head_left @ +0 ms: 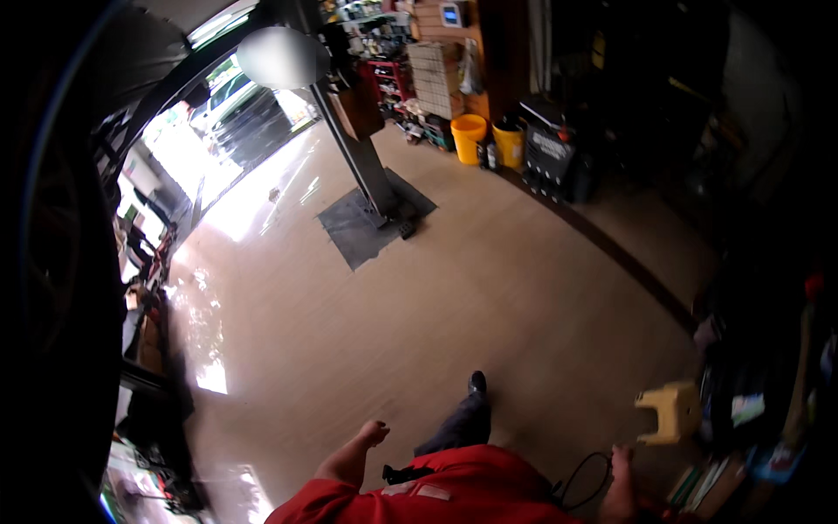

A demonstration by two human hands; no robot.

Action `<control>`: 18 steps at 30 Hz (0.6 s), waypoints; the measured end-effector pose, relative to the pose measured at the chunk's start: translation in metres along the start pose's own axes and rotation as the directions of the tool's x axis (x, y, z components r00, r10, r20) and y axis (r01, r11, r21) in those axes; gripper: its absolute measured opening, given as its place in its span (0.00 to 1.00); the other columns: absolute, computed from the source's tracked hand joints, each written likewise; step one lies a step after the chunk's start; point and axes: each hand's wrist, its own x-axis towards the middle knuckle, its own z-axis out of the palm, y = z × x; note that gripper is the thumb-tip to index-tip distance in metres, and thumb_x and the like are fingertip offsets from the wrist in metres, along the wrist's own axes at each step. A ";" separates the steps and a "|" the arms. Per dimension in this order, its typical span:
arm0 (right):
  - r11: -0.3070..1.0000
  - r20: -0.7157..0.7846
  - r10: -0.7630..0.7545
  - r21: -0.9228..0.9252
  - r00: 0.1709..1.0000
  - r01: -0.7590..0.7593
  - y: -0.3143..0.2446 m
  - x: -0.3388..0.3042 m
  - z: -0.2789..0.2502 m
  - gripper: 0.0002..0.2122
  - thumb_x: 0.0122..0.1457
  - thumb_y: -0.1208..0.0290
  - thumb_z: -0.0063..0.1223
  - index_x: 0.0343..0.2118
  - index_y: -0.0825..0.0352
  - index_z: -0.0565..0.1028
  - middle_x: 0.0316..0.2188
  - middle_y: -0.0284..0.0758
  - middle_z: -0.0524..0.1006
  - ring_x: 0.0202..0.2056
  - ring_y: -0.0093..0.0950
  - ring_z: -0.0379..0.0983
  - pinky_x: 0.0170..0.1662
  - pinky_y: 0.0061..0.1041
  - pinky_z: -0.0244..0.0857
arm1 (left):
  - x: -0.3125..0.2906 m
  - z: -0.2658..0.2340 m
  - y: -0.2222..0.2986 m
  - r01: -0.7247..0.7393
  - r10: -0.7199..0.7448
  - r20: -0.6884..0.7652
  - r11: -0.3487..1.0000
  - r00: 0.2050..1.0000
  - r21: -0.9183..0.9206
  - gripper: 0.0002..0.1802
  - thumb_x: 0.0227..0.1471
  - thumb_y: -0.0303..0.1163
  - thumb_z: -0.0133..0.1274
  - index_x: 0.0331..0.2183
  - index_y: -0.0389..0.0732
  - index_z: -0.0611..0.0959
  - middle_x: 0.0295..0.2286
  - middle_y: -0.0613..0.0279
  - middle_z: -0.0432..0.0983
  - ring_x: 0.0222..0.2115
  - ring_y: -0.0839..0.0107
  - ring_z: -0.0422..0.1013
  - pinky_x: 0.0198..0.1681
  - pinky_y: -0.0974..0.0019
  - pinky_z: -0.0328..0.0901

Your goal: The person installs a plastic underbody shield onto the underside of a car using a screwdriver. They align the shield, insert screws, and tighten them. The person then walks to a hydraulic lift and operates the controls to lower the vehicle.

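Observation:
My left hand (374, 433) hangs out in front of my red shirt, its fingers curled in; whether anything small is inside cannot be made out. Lower right, my right hand (621, 460) is down by my side with its fingers poorly shown. A thin black cable (571, 479) loops between my waist and that hand; whether the hand grips it is unclear. Just beyond the right hand stands a yellow step stool (676, 412). One dark shoe (477, 382) is stretched forward on the tan floor (375, 341).
A grey lift post (353, 157) rises from a dark floor patch (349, 229) ahead. Yellow buckets (469, 138) and a black wheeled box (550, 157) line the far right. Clutter runs along both sides. A car (231, 96) stands beyond the bright doorway.

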 end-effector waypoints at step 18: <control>0.865 0.232 0.322 -0.465 0.918 -0.186 -0.357 0.213 0.241 0.08 0.57 0.70 0.47 0.34 0.70 0.70 0.20 0.38 0.69 0.18 0.33 0.69 0.19 0.35 0.65 | 0.230 -0.164 0.335 -0.221 0.200 -0.208 0.971 0.958 -0.086 0.25 0.51 0.46 0.50 0.46 0.40 0.76 0.40 0.48 0.75 0.43 0.49 0.70 0.47 0.57 0.65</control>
